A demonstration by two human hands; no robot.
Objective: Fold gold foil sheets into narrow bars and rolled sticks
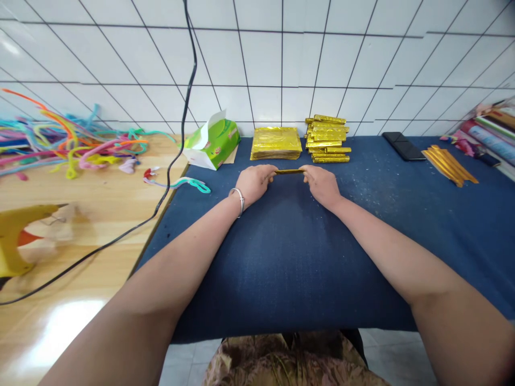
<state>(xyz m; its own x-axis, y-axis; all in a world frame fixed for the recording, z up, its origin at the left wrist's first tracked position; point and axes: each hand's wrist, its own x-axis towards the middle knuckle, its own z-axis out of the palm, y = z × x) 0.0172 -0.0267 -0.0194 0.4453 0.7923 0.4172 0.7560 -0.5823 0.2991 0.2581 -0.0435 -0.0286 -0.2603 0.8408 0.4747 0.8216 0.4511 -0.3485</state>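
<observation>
Between my hands a narrow gold foil paper roll (288,171) lies level, close above or on the dark blue cloth. My left hand (255,182), with a silver bangle on its wrist, pinches the roll's left end. At the right end, the fingers of my right hand (321,184) are closed on it. Just beyond my hands sits a flat stack of gold foil paper sheets (276,142). To the right of that stack, a pile of gold paper rolls (326,139) rests near the tiled wall.
A green tissue pack (217,142) stands left of the sheets. Colourful pipe cleaners (72,142), a yellow glue gun (24,236) and a black cable (161,206) occupy the wooden table. Rightward lie a black phone (403,146), gold strips (449,165) and stacked books (491,131).
</observation>
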